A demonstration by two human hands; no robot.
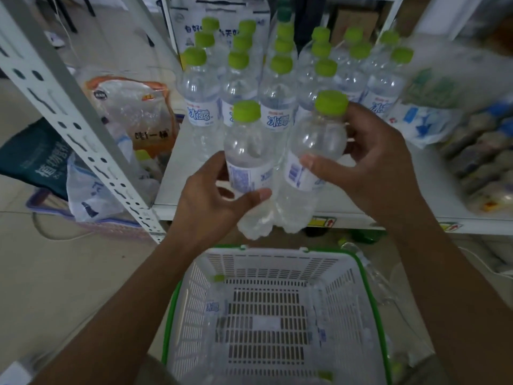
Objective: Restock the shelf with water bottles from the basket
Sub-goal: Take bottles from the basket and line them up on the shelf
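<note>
L hand (pixel 211 201): curled round left bottle (pixel 245 151), low grip.
R hand (pixel 372 162): curled round right bottle (pixel 316 145), by shoulder.
Axis: both near upright, centre frame, over shelf (pixel 416 190) front edge.
Stocked rows (pixel 277 79): just behind.

Both arms bare, reaching forward from lower corners, forearms converging toward middle. Left hand (pixel 216 209): thumb laid across lower front of left bottle (pixel 245 151), fingers curled round its far side. Right hand (pixel 380 165): slightly higher, thumb pressed on label of right bottle (pixel 313 145), fingers wrapped behind its shoulder just under cap. Hands near each other, not touching.
</note>
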